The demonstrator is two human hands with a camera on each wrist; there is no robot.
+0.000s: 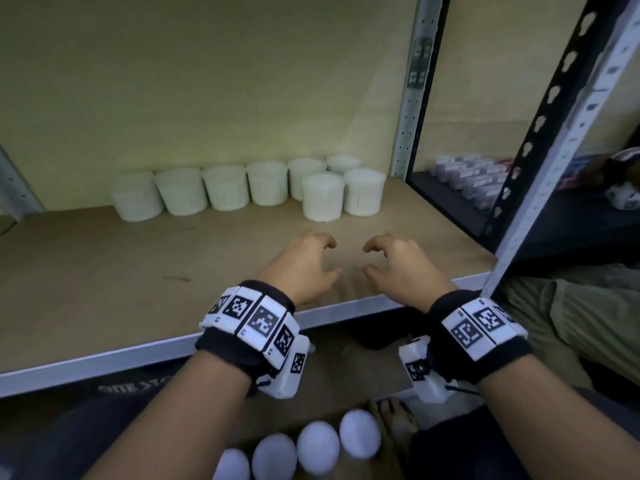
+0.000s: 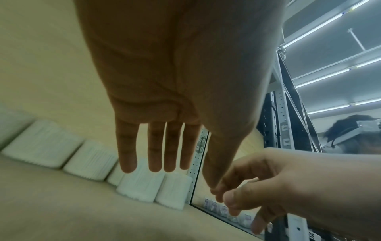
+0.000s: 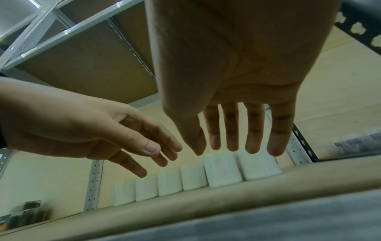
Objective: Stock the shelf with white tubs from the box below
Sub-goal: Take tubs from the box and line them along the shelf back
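From the head view, the left hand [image 1: 304,268] and right hand [image 1: 403,268] hover empty, fingers loosely spread, over the shelf [image 1: 104,289] near its front edge, well short of the tubs [image 1: 323,197] along the back wall. From the left wrist, straight fingers [image 2: 128,146] hang above bare board. From the right wrist, the fingers [image 3: 277,130] likewise hold nothing.

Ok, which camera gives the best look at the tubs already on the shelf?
The head view: all eight tubs show on the shelf, six in back, two in front. The left wrist view shows a few, partly behind fingers; the right wrist view shows a blurrier row.
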